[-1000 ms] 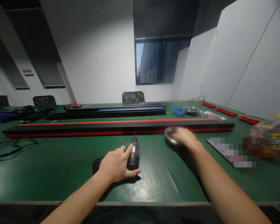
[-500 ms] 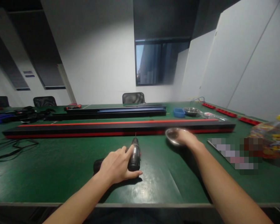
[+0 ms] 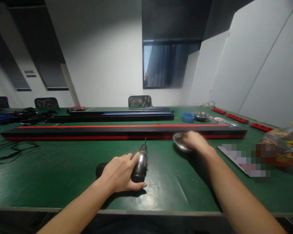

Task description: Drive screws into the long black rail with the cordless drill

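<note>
My left hand (image 3: 120, 174) is wrapped round a black cordless drill (image 3: 141, 164), which lies on its side with its thin bit pointing away from me. The drill's battery end (image 3: 101, 169) shows to the left of the hand. My right hand (image 3: 195, 141) reaches into a shiny metal bowl (image 3: 182, 144); its fingers are blurred and mostly out of sight, and the bowl's contents cannot be made out. Just beyond both hands, a long black beam with red strips (image 3: 127, 131) lies across the table.
Black and blue rails (image 3: 136, 115) lie farther back. A blue tray (image 3: 187, 117) and another metal bowl (image 3: 201, 116) stand behind the beam. To the right are a blurred-out flat item (image 3: 236, 159) and a large plastic jar (image 3: 289, 146). Black cables (image 3: 14, 151) lie at left.
The drill and my left hand have shifted slightly, with the bit now leaning a little more to the right. My right hand stays at the bowl.
</note>
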Tool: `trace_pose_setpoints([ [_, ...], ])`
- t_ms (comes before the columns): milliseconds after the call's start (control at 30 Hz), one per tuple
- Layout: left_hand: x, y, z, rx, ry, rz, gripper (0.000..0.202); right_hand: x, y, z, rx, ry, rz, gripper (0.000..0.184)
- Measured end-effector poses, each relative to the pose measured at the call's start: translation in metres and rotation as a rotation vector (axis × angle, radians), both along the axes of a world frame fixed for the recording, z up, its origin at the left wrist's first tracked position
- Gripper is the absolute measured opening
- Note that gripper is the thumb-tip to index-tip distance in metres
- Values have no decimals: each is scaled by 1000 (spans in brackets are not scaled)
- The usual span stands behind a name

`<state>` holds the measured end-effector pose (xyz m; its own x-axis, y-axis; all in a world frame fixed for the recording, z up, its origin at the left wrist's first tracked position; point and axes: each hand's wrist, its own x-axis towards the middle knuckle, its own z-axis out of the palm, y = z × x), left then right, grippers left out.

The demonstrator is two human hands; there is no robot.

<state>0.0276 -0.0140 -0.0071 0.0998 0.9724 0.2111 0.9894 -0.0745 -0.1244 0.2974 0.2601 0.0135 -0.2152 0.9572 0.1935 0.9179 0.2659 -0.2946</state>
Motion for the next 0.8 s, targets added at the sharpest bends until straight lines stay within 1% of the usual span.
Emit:
trace_pose_setpoints([
  [67, -3, 1, 0, -12, -3, -51, 92, -8, -8, 8, -13, 59, 80, 23],
  [167, -5, 2, 0, -26, -18, -133, 95, -30, -20, 14, 40, 257, 266, 22],
  [267, -5, 4, 0, -25, -26, -170, 98, -60, -31, 8, 64, 458, 429, 19],
  [333, -4, 4, -1, -21, -26, -169, 98, -80, -37, -3, 22, 538, 475, 19],
  [433, -3, 3, -2, -14, -26, -157, 96, -103, -39, -24, -55, 596, 416, 16],
  [567, -3, 2, -2, -15, -25, -165, 94, -116, -35, -46, -154, 672, 313, 17],
  [667, -3, 2, -2, -24, -25, -177, 95, -116, -32, -53, -260, 706, 318, 19],
  [800, -5, 2, -2, -27, -24, -177, 96, -116, -31, -53, -321, 713, 350, 18],
])
